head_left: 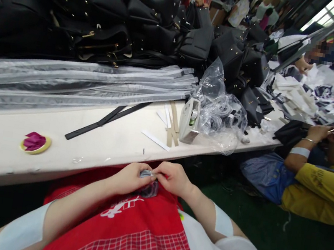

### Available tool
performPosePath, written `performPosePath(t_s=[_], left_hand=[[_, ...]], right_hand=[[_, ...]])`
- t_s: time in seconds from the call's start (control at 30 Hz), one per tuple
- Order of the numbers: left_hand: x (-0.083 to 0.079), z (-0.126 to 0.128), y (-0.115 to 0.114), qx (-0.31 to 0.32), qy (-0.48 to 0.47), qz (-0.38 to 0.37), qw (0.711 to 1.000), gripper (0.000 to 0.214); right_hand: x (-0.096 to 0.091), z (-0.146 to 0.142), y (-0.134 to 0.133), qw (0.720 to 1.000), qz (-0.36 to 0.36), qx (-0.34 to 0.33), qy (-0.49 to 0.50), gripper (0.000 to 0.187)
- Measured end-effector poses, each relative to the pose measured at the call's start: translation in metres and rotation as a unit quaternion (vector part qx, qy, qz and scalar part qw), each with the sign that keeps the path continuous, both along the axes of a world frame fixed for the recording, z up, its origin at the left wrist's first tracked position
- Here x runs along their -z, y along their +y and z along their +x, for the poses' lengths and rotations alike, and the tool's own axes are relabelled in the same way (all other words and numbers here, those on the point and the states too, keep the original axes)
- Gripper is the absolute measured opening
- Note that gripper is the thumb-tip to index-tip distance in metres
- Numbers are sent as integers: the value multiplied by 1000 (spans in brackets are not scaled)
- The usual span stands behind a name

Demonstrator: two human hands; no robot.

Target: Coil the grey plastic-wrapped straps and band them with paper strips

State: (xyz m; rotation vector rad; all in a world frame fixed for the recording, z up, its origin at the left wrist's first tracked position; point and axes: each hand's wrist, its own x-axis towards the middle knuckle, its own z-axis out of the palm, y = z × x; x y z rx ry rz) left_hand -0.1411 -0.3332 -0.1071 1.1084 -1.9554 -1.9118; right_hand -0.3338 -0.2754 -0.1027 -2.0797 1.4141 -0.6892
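Left grip point(131, 177) around half-hidden grey item point(145, 174)

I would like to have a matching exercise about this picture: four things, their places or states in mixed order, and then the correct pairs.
1. yellow dish
2. black straps
3. clear plastic bag
4. small greyish see-through piece

A. just right of the white box in the picture
B. held by the left hand and right hand
C. under a magenta piece
D. overlapping, flat on the white table

Pairs: 1-C, 2-D, 3-A, 4-B
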Motion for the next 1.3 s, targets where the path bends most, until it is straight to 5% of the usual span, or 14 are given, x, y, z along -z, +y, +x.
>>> performPosePath(t_s=[0.13,0.23,0.43,0.67,0.73,0.8,0.9,1.03,1.2,1.3], left_hand=[[4,3,-11,-35,109,231,966,37],[7,-2,-10,-98,141,285,943,38],[0,-20,-5,-140,141,258,946,47],[-7,-22,-12,-147,185,218,947,52],[-1,-23,-11,-151,176,198,952,54],[8,-24,-8,-152,159,174,960,58],[22,-27,-4,-145,147,150,967,62],[27,-29,0,-151,149,127,969,61],[12,-27,3,-150,139,131,970,57],[9,-27,3,-153,138,134,969,58]], right_hand=[[-1,0,19,995,-78,-40,47,41],[2,-2,24,994,-105,-24,35,46],[0,-4,17,987,-122,91,-52,33],[-16,-7,7,979,-196,43,30,41],[-21,-32,-8,963,-242,104,54,37],[-24,-65,-32,930,-267,251,28,30],[-21,-110,-75,903,-160,393,-63,25],[-12,-126,-109,916,-80,370,-134,36],[-4,-106,-86,894,-115,399,-169,29],[8,-101,-63,878,-75,422,-211,28]])
